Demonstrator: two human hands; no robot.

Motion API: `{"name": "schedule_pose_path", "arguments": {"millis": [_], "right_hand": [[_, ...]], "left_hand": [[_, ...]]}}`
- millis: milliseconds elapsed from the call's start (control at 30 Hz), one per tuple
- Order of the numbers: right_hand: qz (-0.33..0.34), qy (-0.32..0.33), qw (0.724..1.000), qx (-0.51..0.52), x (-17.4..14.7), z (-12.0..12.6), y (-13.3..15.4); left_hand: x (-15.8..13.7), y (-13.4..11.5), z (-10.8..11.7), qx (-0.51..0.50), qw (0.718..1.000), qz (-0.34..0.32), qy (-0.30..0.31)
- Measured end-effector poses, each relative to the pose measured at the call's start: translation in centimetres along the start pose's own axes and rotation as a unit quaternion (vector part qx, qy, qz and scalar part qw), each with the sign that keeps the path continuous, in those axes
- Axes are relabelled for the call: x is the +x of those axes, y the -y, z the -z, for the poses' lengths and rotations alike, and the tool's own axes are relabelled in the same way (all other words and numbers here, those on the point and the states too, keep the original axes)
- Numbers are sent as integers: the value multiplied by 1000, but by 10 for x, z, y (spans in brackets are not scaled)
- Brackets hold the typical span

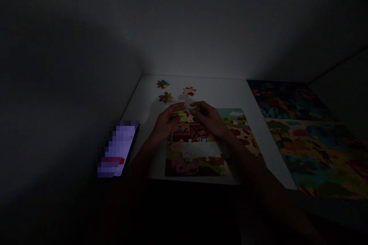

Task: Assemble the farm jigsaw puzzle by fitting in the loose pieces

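Puzzle (201,149) on the desk (143,99) is, by our judgement, mostly assembled: our left hand (166,122) and right hand (209,118) pinch a piece (186,115) at its upper left, one central gap (198,150) open, three loose pieces (166,97) remaining.

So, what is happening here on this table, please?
A person is working on a farm jigsaw puzzle on a white table in dim light. The left hand and the right hand meet over its upper edge, with a puzzle piece between the fingertips. A bare gap shows in the middle of the puzzle. Three loose pieces lie beyond the hands. A lit phone lies to the left, and a second colourful picture board to the right.
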State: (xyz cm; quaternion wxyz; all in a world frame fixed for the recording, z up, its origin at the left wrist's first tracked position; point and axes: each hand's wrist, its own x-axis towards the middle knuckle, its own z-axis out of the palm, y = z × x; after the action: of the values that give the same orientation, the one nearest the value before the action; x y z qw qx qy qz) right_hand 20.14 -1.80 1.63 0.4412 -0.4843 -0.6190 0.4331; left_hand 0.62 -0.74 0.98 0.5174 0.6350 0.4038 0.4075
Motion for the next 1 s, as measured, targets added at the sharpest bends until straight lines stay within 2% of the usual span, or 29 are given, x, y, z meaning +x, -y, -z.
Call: {"name": "schedule_pose_path", "arguments": {"millis": [200,367,433,500,600,833,1000], "right_hand": [[-18,41,997,55,1,1,-4],[-27,51,995,83,2,6,-7],[-31,55,995,77,2,7,-6],[-31,58,995,71,2,8,-6],[-25,69,995,65,1,9,-5],[-37,83,993,70,0,7,-7],[-52,101,991,70,-2,9,-7]], "left_hand": [[-4,-1,-1,14,1000,-5,-13],[-5,7,3,154,982,-21,-110],[-7,8,8,234,967,-24,-94],[-13,7,12,308,949,-36,-49],[-32,5,16,385,920,-70,-21],[-97,11,13,486,871,-70,-5],[-106,13,11,521,849,-78,30]]}}
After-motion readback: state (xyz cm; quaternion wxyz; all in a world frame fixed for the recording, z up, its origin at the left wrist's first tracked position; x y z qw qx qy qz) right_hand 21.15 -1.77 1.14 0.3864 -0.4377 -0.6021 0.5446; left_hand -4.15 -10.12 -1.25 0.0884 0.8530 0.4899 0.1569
